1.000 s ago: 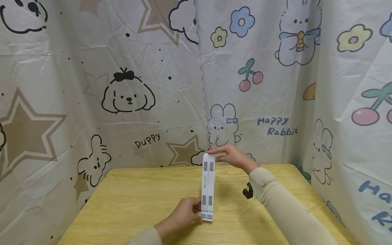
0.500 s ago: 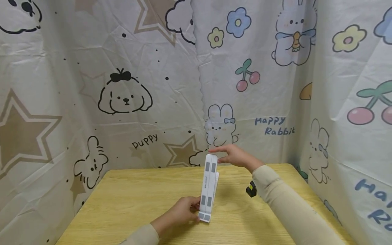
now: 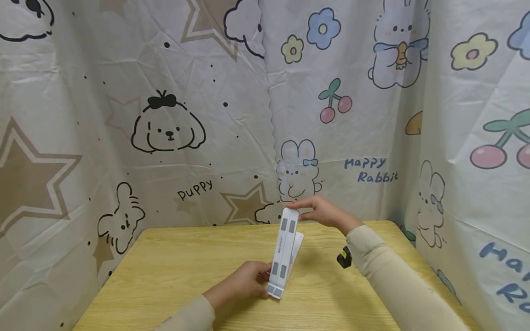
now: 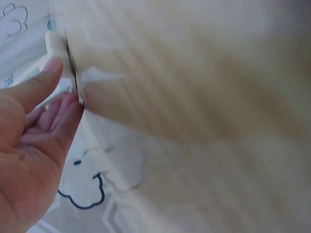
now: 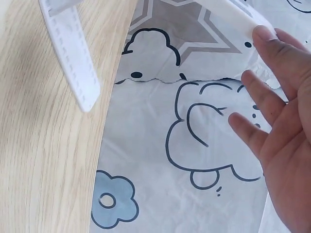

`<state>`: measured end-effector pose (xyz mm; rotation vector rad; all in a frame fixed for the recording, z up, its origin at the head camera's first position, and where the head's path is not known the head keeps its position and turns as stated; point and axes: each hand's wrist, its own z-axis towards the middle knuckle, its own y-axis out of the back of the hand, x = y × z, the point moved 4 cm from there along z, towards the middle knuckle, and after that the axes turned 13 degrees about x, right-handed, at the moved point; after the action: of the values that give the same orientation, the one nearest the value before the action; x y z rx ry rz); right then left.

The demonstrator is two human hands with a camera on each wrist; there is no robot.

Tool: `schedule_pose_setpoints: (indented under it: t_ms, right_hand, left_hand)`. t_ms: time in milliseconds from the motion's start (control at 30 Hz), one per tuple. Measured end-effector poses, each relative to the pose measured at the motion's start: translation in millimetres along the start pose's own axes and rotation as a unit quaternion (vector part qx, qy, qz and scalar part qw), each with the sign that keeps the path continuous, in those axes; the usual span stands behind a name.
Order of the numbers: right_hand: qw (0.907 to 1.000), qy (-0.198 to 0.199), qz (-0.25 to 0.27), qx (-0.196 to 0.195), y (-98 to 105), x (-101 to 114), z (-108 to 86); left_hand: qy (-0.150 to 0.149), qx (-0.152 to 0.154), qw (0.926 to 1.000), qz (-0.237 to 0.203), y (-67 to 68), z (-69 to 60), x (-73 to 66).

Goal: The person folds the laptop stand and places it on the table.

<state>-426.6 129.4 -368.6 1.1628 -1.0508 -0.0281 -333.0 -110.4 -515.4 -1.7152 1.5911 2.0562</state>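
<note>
Stand (image 3: 282, 248), slim and white with grey rectangular patches (image 3: 284, 224), is leaning rightward, left hand (image 3: 248, 278) pinching its lower end, right hand (image 3: 325, 213) pinching its top.

Yellow wood-grain table (image 3: 186, 257), its contact with the white stand (image 3: 284, 248) unclear.

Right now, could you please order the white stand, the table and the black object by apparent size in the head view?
Largest to smallest:
table
white stand
black object

Place: fabric-screened tabletop workspace | cartoon-print fabric (image 3: 248, 119) on three sides | wood-grain table (image 3: 198, 257)
</note>
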Motion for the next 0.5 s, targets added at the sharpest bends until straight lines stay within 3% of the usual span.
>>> schedule_pose_setpoints:
  t_ms: [233, 500]
  right_hand:
    - [0.9990, -0.031, -0.001, -0.032, 3, -2, -13.5]
    - [0.9997, -0.002, 0.024, 0.001, 6, -11, -18.4]
  left_hand:
    - [0.010, 0.022, 0.9997, 0.009, 10.7, 6.5, 6.8]
    - [0.005, 0.011, 0.9997, 0.020, 1.8, 6.6, -2.0]
